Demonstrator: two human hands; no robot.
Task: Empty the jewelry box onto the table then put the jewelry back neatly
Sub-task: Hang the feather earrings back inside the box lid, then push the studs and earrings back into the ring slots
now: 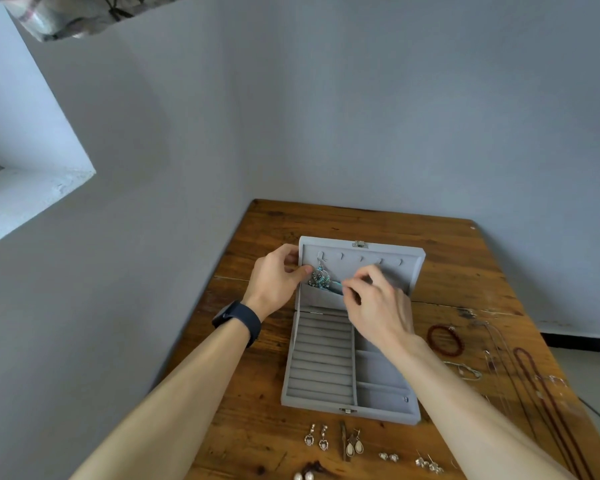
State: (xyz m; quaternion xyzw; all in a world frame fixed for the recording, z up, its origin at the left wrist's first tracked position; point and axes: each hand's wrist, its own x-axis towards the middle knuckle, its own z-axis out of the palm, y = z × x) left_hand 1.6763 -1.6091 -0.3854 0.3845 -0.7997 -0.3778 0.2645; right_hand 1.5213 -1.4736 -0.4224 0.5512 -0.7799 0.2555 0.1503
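A grey velvet jewelry box lies open on the wooden table, its lid propped up at the back. A turquoise beaded earring hangs from the leftmost lid hook. My left hand grips the lid's left edge, thumb beside that earring. My right hand is in front of the lid pocket, fingers pinching a small turquoise piece. The ring rolls and side compartments of the base look bare.
Several earring pairs lie in a row on the table in front of the box. A red bead bracelet, a thin chain bracelet and long necklaces lie to its right. Walls border the table at the back and left.
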